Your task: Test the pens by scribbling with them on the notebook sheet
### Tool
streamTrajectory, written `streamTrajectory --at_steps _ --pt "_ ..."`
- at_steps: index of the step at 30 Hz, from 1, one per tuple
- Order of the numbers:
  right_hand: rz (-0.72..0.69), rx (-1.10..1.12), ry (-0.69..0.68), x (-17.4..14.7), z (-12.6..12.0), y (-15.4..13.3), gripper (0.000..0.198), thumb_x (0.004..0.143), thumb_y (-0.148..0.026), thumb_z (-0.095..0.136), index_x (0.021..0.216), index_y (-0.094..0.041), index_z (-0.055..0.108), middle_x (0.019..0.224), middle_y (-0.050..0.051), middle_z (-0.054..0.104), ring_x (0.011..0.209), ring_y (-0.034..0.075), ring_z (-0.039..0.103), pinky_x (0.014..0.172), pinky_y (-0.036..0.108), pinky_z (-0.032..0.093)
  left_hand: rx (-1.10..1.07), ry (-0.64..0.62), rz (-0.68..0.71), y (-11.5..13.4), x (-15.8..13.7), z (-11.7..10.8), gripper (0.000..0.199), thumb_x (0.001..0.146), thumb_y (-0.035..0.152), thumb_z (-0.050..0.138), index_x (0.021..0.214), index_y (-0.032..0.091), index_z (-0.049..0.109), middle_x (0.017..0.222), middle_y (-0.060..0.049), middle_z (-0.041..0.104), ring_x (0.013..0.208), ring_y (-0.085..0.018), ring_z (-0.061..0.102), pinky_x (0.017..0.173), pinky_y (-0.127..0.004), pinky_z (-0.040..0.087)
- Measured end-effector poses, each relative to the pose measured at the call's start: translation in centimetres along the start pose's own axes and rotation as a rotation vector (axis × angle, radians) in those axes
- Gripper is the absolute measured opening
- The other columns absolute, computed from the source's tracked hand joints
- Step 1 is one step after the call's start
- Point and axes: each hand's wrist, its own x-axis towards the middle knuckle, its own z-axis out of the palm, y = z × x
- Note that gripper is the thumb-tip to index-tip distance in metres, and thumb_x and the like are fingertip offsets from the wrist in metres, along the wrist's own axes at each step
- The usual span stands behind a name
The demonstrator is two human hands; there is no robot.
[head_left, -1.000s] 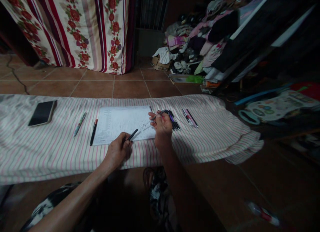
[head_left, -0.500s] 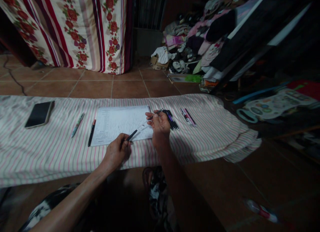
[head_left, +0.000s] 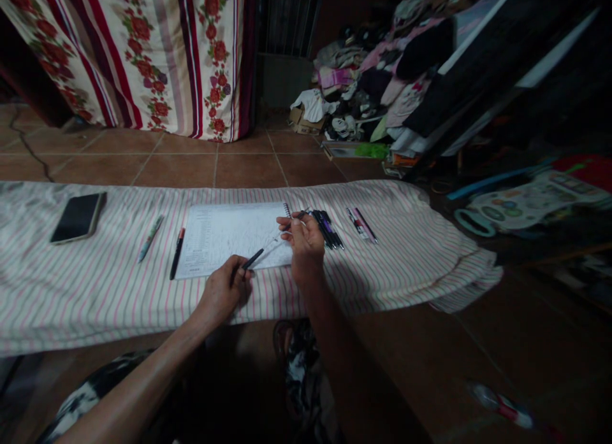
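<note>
Striped cloth (head_left: 115, 285) lies beneath your work, running past your fingers on both sides. Phone (head_left: 78, 218): well left of your left fingers, screen dark. Patterned pen (head_left: 151, 239): nearer them, still to their left, lying slanted. Marker (head_left: 177, 253): black with a reddish far end, left of the same fingers, along the left edge of the pad (head_left: 215, 230). Pad: beyond your left fingertips, marked page up, coil at its far right corner. Your left hand (head_left: 227, 283) has thumb and fingers pinching the near end of a black pen (head_left: 252, 259), which slants up and right out of them, over the pad's near edge. A thin clear length (head_left: 272, 242) shows between that pen and your right fingers; cannot tell if the two are joined. Your right hand (head_left: 307, 240) is curled, its fingertips drawn together on a slim item, partly hidden. Dark pens (head_left: 329, 230): bunched just right of those fingers. Pink pens (head_left: 362, 225): farther right, side by side.
</note>
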Motion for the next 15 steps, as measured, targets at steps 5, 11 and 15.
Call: streamTrajectory --at_steps 5,11,15 --pt "0.001 -0.018 -0.008 -0.03 -0.14 0.03 0.016 0.078 -0.03 0.053 0.089 -0.02 0.049 0.077 0.002 0.068 0.065 0.011 0.058 0.054 0.022 0.043 -0.006 -0.002 -0.021 0.31 0.02 -0.09 0.013 0.08 0.025 0.04 0.082 0.02 0.052 0.075 -0.003 0.065 0.074 -0.019 0.061 0.072 -0.031 0.043" --pt "-0.008 -0.029 -0.017 -0.05 -0.08 0.09 0.015 0.079 -0.03 0.052 0.089 -0.02 0.049 0.076 0.002 0.068 0.065 0.01 0.058 0.053 0.021 0.042 -0.015 0.011 -0.009 0.34 -0.02 -0.1 0.014 0.08 0.026 0.041 0.083 0.021 0.053 0.074 -0.003 0.066 0.073 -0.019 0.061 0.07 -0.031 0.044" --pt "-0.012 -0.053 -0.034 -0.12 0.0 0.08 0.014 0.079 -0.031 0.052 0.088 -0.02 0.05 0.076 0.001 0.068 0.065 0.011 0.058 0.053 0.021 0.042 -0.03 0.0 -0.022 0.56 -0.07 -0.17 0.014 0.08 0.027 0.041 0.081 0.021 0.053 0.074 -0.002 0.065 0.073 -0.018 0.061 0.072 -0.031 0.044"
